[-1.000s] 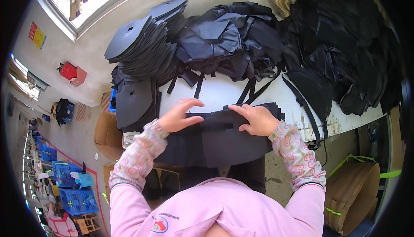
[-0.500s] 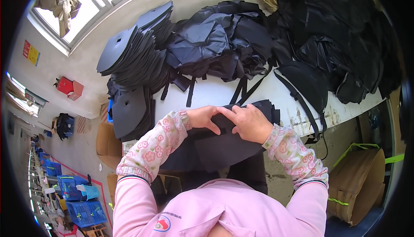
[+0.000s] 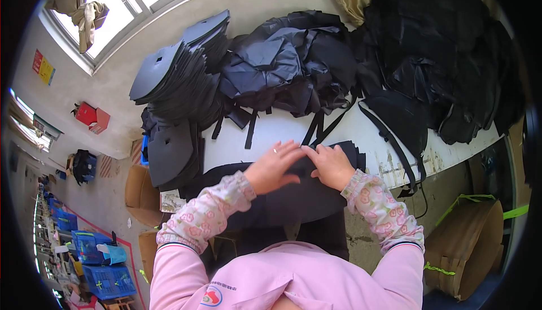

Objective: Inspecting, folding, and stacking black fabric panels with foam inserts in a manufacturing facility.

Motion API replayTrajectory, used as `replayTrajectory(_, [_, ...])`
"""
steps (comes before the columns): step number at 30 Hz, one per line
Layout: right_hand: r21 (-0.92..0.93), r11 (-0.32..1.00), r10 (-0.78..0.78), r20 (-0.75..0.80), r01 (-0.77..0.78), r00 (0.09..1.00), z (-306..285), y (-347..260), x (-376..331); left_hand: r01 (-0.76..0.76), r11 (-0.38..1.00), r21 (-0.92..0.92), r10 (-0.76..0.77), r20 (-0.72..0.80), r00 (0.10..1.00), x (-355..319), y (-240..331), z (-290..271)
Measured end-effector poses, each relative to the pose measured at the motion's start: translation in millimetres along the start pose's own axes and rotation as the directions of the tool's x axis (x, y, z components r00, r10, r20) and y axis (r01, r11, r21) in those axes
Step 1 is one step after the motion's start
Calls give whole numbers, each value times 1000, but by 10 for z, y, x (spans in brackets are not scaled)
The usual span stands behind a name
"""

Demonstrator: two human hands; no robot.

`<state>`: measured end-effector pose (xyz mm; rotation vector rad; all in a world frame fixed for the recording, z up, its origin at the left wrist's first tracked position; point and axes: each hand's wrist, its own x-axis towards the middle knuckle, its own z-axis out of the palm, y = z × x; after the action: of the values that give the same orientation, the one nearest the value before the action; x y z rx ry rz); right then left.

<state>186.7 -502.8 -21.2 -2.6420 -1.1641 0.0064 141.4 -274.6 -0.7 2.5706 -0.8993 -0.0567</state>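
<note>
A curved black panel [image 3: 299, 201] lies at the table's near edge, its lower edge hanging toward my lap. Over its upper left part is my left hand [image 3: 275, 170], flat with the fingers apart and a ring on one of them. My right hand [image 3: 332, 166] rests at the panel's upper right, thumb and forefinger apart, the forefinger's tip close to the left fingertips. Neither hand is seen gripping anything; whether they press on the panel I cannot tell. Under and beyond the right hand, more black layers [image 3: 355, 153] stick out in a small stack.
Tall stacks of dark foam panels [image 3: 161, 67] with slots stand at the left. Heaped black fabric pieces [image 3: 282, 56] lie behind, with straps hanging onto the white table [image 3: 228, 151]. A black bag part [image 3: 395, 115] and a larger black pile [image 3: 440, 33] occupy the right. A cardboard drum [image 3: 466, 248] stands below.
My left hand has opened flatter and moved slightly down. The right fingers have shifted a little. Dark material now spreads farther left on the table, and the panel's lighter piece no longer shows.
</note>
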Motion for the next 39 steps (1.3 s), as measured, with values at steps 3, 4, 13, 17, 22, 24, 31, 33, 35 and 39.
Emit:
replayTrajectory(3, [26, 1000, -9, -92, 11, 996, 39, 159, 140, -38, 992, 123, 27, 94, 995, -309, 205, 397])
replayTrajectory(4, [25, 999, -21, -100, 24, 995, 24, 188, 258, -28, 987, 156, 6, 142, 990, -430, 201, 555])
replayTrajectory(13, [212, 932, 298, 19, -295, 954, 101, 533, 1236, 34, 992, 121, -50, 129, 990, -468, 197, 813])
replayTrajectory(17, [428, 903, 112, -165, -31, 980, 246, 302, 1254, 71, 977, -200, -83, -54, 995, -540, 90, 719])
replayTrajectory(22, [415, 829, -219, -377, 375, 900, -141, -450, 792, 188, 926, -326, -363, -642, 675, -492, -173, 269])
replayTrajectory(24, [435, 790, -306, -331, 432, 893, -235, -625, 652, 124, 973, -194, -229, -777, 586, -240, -68, -36])
replayTrajectory(31, [331, 865, -103, -620, 378, 778, -426, -739, 559, 91, 941, -326, -322, -781, 535, -139, -179, -461])
replayTrajectory(33, [296, 925, 41, -701, 239, 712, -473, -687, 580, 31, 924, -381, -342, -787, 514, -154, -67, -638])
replayTrajectory(35, [317, 909, 49, -727, 271, 685, -593, -666, 624, -63, 931, -359, -275, -805, 525, -201, 29, -805])
replayTrajectory(39, [310, 840, -36, -787, 446, 615, -1013, -793, 678, -177, 972, -156, -25, -813, 582, -289, 459, -1272])
